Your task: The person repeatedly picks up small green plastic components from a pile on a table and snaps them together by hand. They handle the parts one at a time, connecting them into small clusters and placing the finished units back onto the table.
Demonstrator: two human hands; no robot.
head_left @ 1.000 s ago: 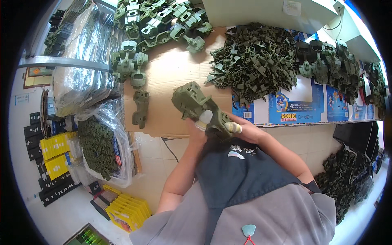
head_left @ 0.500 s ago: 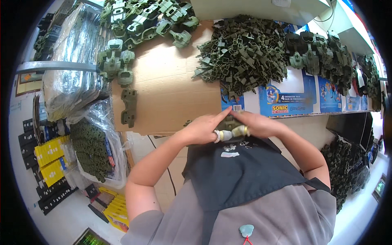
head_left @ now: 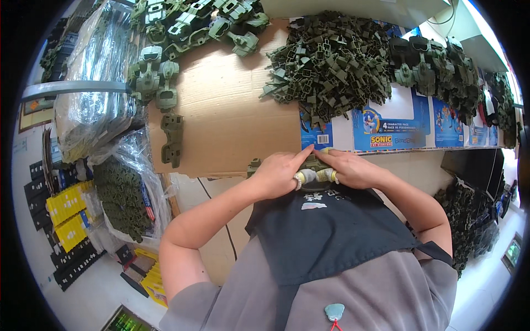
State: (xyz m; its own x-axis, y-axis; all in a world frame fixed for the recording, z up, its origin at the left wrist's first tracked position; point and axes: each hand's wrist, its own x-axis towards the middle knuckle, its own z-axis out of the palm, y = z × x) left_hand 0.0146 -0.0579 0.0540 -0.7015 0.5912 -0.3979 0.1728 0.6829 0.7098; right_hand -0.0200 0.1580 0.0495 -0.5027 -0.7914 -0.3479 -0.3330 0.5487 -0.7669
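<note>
In front of my body, at the near edge of the table, I hold a dark green moulded plastic part (head_left: 314, 164) with both hands. My left hand (head_left: 276, 172) is closed around its left portion, and one end sticks out beyond that hand. My right hand (head_left: 356, 168) grips the right portion. The index fingers point forward and almost meet over the top. Pale covers wrap the thumbs, which press on the near side. Most of the part is hidden under my fingers.
Flat cardboard (head_left: 232, 121) covers the table's left, with a single green part (head_left: 171, 140) on it. A big heap of small green pieces (head_left: 331, 66) lies ahead. Larger green assemblies (head_left: 422, 63) line the right; more are piled at far left. Blue printed boxes (head_left: 389, 127) lie underneath.
My thumbs have come down and spread slightly along the near side of the green part. Its left end shows more beside my left hand. Both hands keep their hold.
</note>
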